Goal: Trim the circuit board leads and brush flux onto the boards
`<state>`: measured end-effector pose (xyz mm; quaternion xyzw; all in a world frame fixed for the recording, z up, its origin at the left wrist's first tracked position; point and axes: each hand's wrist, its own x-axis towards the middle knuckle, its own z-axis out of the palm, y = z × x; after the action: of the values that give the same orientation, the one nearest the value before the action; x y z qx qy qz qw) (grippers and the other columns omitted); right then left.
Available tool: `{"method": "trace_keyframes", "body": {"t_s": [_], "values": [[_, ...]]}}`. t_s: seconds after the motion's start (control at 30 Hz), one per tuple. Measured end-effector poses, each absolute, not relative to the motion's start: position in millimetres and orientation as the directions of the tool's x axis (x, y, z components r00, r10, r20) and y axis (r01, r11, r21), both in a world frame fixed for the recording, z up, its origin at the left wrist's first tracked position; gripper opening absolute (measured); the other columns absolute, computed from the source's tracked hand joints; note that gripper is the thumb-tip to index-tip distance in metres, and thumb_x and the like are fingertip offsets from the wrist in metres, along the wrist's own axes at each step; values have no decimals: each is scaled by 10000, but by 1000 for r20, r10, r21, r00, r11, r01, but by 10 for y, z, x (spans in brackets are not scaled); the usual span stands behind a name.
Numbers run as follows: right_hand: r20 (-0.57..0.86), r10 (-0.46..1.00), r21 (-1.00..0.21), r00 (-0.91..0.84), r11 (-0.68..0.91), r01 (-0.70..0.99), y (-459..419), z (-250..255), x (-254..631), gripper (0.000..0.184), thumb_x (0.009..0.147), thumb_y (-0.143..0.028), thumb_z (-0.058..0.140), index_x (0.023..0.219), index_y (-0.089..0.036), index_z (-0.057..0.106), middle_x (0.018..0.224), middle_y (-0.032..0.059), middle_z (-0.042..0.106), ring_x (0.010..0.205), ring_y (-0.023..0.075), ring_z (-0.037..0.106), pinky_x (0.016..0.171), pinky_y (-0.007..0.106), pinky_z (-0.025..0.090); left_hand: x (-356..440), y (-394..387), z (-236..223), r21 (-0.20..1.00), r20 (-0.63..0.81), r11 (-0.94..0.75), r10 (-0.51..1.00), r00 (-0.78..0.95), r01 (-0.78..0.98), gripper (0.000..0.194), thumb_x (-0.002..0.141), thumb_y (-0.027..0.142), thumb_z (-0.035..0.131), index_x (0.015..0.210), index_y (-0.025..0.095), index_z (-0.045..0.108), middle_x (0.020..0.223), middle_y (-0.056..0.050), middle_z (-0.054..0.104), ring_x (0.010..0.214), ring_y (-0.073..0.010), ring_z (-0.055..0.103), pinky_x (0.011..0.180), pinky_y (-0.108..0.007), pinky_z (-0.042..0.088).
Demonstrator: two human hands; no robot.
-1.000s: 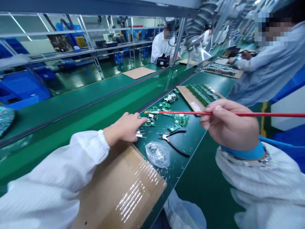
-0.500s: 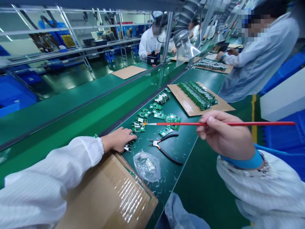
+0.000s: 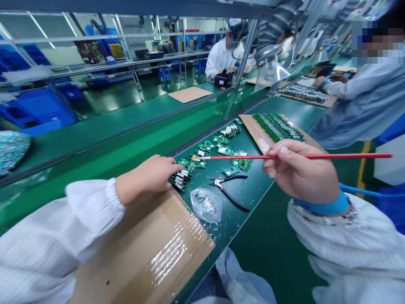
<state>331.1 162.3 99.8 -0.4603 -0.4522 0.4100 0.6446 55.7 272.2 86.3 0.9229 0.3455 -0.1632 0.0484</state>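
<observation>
Red brush [image 3: 234, 157] pinched firmly in R hand [image 3: 299, 173], tip over PCBs [image 3: 221, 150] just above pliers [image 3: 226, 190]; L hand [image 3: 147, 179] curled on PCB stack [image 3: 179, 179] left of pliers, grip unclear, stack could slide if knocked.

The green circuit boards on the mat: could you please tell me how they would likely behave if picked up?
The boards probably feel stiff and light. The stack under the left hand looks apt to slide apart. Its protruding connectors seem easily bent.

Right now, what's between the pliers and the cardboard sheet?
A clear plastic bag lies between the pliers and the cardboard sheet, in the head view.
</observation>
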Motion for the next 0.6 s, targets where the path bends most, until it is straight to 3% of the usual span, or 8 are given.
{"method": "trace_keyframes", "body": {"t_s": [0.1,0.17,0.37,0.5,0.6], "values": [[214,962,-966,172,235,-107,1613,1087,3164,217,585,-351,775,605,-182,639,489,-7,611,392,109,523,386,224,391,198,2244,1148,-60,-328,-628,746,579,776,577,664,320,640,1236,323,561,1148,-55,637,991,-323,599,889,-433,419],[209,974,-970,89,218,-106,1613,1144,3012,243,583,-372,784,609,-182,635,490,-7,610,395,105,523,384,215,392,-108,1816,1247,-18,-356,-485,820,448,874,576,647,356,625,1221,377,572,1163,-19,649,1026,-322,592,891,-437,437],[186,942,-982,-280,166,-91,1622,1258,2228,288,601,-405,797,620,-170,631,517,8,616,417,108,553,396,206,435,-922,297,1036,282,-259,-148,940,223,948,520,710,372,565,1230,382,570,1206,-9,652,1077,-280,602,926,-423,475],[216,821,-974,-528,219,-56,1606,1293,1494,284,652,-429,762,646,-170,646,553,19,629,464,125,590,426,216,477,-1137,-493,718,467,-134,76,991,-15,881,451,765,337,540,1212,299,578,1207,-50,653,1074,-245,612,931,-394,481],[234,693,-964,-682,256,-71,1536,1332,898,276,697,-443,719,680,-175,657,582,24,642,500,133,615,460,223,506,-1248,-864,439,590,-50,236,965,-257,772,377,759,331,553,1127,284,622,1079,-40,707,967,-219,655,868,-346,513]]}}
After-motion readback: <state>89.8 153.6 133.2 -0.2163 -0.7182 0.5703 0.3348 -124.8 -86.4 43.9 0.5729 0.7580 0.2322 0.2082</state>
